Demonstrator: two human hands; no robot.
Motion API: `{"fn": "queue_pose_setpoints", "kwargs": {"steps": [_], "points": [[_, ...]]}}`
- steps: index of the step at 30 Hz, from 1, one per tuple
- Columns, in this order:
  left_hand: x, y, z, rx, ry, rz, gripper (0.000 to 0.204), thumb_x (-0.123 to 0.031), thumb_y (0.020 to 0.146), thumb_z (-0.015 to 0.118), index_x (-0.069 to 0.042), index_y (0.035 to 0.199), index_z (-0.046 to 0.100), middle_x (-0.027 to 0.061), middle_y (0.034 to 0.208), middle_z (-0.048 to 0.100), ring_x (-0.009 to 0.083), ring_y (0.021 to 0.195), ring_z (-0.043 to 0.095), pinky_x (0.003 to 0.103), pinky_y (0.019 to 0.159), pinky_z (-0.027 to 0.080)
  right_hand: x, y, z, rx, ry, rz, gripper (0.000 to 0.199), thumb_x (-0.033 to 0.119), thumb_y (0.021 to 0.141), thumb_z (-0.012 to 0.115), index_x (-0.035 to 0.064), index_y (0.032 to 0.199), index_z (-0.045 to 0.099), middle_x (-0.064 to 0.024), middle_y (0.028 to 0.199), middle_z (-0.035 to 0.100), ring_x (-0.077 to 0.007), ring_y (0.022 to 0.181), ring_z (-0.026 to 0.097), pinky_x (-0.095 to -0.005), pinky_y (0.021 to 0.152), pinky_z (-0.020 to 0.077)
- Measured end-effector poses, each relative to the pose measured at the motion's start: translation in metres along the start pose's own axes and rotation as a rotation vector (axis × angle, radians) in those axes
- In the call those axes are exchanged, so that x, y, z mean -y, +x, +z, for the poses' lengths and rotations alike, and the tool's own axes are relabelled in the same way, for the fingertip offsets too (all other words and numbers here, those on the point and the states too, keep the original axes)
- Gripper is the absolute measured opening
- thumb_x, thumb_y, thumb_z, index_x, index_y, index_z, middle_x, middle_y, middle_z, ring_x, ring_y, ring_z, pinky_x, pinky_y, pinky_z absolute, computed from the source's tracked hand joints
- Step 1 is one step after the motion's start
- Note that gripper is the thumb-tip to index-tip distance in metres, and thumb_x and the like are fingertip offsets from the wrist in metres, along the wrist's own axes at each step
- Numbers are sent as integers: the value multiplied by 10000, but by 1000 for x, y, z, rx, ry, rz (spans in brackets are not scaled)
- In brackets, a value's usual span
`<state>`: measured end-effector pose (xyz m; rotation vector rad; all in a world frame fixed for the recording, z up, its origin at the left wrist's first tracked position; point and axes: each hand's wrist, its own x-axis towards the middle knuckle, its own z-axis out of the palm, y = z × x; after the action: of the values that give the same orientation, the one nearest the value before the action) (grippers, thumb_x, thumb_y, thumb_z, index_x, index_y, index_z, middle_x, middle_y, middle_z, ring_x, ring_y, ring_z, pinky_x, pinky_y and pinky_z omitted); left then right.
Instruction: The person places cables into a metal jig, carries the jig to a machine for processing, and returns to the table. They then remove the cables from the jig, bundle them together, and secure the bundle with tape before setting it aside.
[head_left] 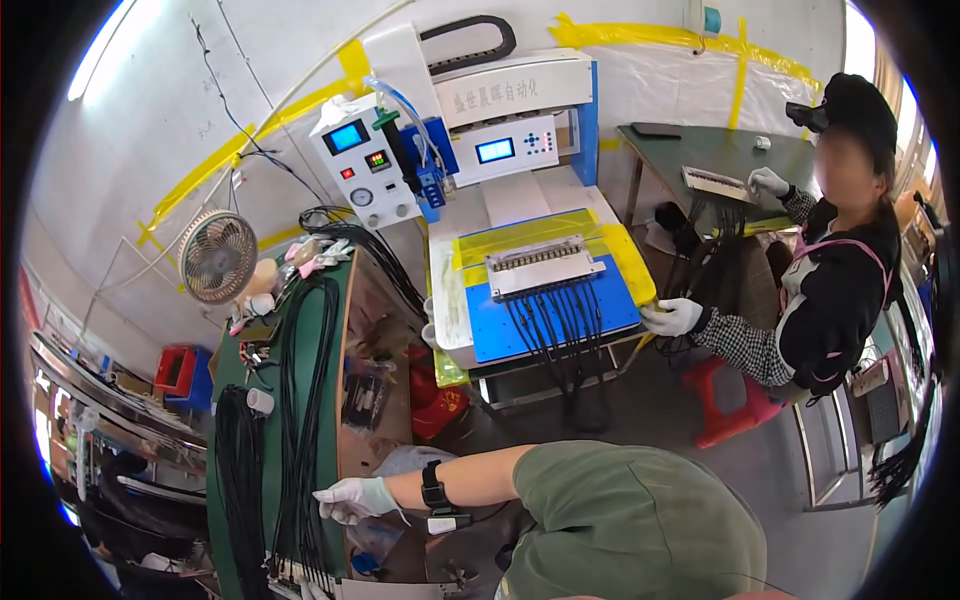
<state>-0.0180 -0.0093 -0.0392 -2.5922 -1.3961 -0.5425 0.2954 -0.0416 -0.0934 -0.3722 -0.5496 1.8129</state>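
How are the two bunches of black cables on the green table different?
The right cable bundle is spread loosely, with green showing between strands; the left cable bundle is packed tightly. The right cable bundle also reaches farther up the picture than the left cable bundle. Both are black and lie lengthwise on the green table.
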Motion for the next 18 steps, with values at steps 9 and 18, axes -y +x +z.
{"fn": "queue_pose_setpoints", "kwargs": {"steps": [9, 18], "points": [[1, -4, 7, -97, -541, -308, 526, -262, 952, 649, 34, 1372, 541, 244, 1339, 576, 380, 1090, 627, 417, 922, 515, -7, 9, 10, -95, 45, 54, 385, 493, 969, 610, 120, 873, 630, 76, 616, 518, -70, 529, 494, -233, 456, 339], [1, -14, 28, -280, -144, -184, 247, -242, 794, 716, -82, 978, 756, 217, 1136, 601, 406, 991, 559, 478, 856, 442, -2, -7, 14, -227, 19, 19, 351, 389, 986, 611, 41, 1004, 657, 12, 720, 539, -104, 654, 498, -264, 588, 402]]}}
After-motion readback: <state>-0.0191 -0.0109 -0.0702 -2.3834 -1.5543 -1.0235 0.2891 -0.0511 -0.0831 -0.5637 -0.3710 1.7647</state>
